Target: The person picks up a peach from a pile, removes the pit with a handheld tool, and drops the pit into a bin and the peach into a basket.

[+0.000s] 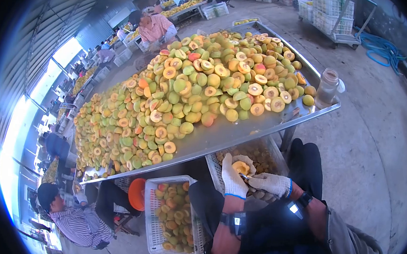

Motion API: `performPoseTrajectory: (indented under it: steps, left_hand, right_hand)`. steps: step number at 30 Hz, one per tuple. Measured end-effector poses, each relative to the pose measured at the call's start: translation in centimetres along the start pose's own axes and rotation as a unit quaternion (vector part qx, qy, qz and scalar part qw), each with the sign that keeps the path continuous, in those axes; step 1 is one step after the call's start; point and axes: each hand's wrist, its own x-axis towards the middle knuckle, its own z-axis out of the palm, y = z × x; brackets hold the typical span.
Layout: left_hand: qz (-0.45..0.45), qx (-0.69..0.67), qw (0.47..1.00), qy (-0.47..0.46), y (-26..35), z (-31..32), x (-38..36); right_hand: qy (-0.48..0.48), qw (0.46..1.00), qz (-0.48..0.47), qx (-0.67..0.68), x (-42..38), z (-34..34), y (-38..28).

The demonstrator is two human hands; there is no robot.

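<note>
My left hand [235,179], in a white knitted glove with a blue cuff, is closed round a halved fruit [241,168] with its cut face up. Against the fruit's lower edge is a small metal tool [245,176], held in my gloved right hand [271,184]. Both hands are close together over a white crate [217,175] with brown pits or scraps in it. Above them stands the metal table [241,129] with a large heap of halved yellow-green fruit [187,86].
A white crate of fruit halves [148,208] stands left of my legs, beside a red-orange bucket [137,194]. A seated co-worker [81,222] is at the lower left, another person [156,29] behind the table. A clear jar [327,86] stands at the table's right corner.
</note>
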Motion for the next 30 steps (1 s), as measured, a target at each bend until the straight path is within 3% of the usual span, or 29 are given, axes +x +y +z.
performPoseTrajectory:
  steps: [3, 5, 6, 9, 10, 12, 13, 14, 16, 18, 19, 20, 21, 22, 24, 26, 27, 28, 30]
  left_hand:
    - [0.016, 0.001, 0.999, -0.032, -0.1, -0.6, 0.0]
    - [0.02, -0.017, 0.999, -0.022, 0.0, 0.2, -0.6]
    - [0.023, -0.036, 0.999, -0.012, 0.0, 0.5, -0.8]
    - [0.078, 0.002, 0.996, 0.041, 0.0, -0.8, 0.1]
    - [0.079, 0.002, 0.996, 0.04, 0.6, -1.3, 0.0]
    - [0.15, 0.028, 0.988, 0.009, 3.1, -2.8, -0.5]
    - [0.293, 0.229, 0.927, 0.054, 4.3, -3.1, -1.8]
    - [0.417, 0.415, 0.803, 0.093, 5.8, -3.3, -3.3]
    - [0.339, 0.186, 0.896, 0.22, 10.4, -5.0, -4.6]
    - [0.415, 0.38, 0.758, 0.328, 13.5, -6.4, -7.5]
    - [0.416, 0.383, 0.757, 0.329, 15.2, -9.3, -7.6]
    - [0.465, 0.53, 0.582, 0.404, 16.8, -13.1, -7.0]
    - [0.488, 0.645, 0.373, 0.455, 17.7, -13.3, -6.8]
    - [0.489, 0.646, 0.371, 0.454, 17.8, -13.4, -6.1]
    - [0.458, 0.555, 0.583, 0.377, 17.5, -8.8, -5.5]
    - [0.486, 0.592, 0.57, 0.298, 16.7, -7.0, -1.2]
    - [0.443, 0.583, 0.629, 0.262, 16.3, -5.9, 1.6]
    - [0.417, 0.61, 0.648, 0.186, 16.1, -4.4, 3.9]
    - [0.386, 0.651, 0.628, 0.179, 14.3, -2.7, 9.8]
  right_hand:
    - [-0.042, 0.999, 0.014, 0.029, 0.0, -0.5, 0.0]
    - [-0.1, 0.983, -0.018, 0.156, 0.1, -1.2, 0.9]
    - [-0.1, 0.983, -0.017, 0.156, 0.1, -1.2, 0.8]
    - [0.051, 0.991, -0.073, 0.097, 0.5, -1.3, 0.4]
    - [0.051, 0.991, -0.075, 0.097, 0.5, -1.5, 0.4]
    - [0.152, 0.976, -0.115, 0.104, 0.4, -1.5, 0.4]
    - [0.175, 0.975, -0.11, 0.083, 0.0, -1.3, -0.3]
    - [0.177, 0.974, -0.112, 0.086, 0.0, -1.3, -0.3]
    - [0.228, 0.967, -0.078, 0.079, 0.1, -1.2, -0.3]
    - [0.24, 0.965, -0.073, 0.077, 0.4, -1.2, 0.0]
    - [0.254, 0.962, -0.067, 0.072, 0.6, -1.2, 0.2]
    - [0.252, 0.962, -0.068, 0.074, 0.8, -1.1, 0.3]
    - [0.245, 0.965, -0.067, 0.069, 1.0, -1.0, 0.4]
    - [0.239, 0.967, -0.065, 0.062, 1.1, -1.1, 0.3]
    - [0.235, 0.969, -0.061, 0.045, 1.3, -1.1, 0.1]
    - [0.23, 0.969, -0.086, 0.027, 2.1, -1.3, 0.9]
    - [0.229, 0.969, -0.088, 0.026, 2.3, -1.4, 1.1]
    - [0.232, 0.969, -0.087, 0.013, 2.5, -1.6, 1.4]
    - [0.236, 0.968, -0.09, 0.001, 2.8, -2.3, 1.2]
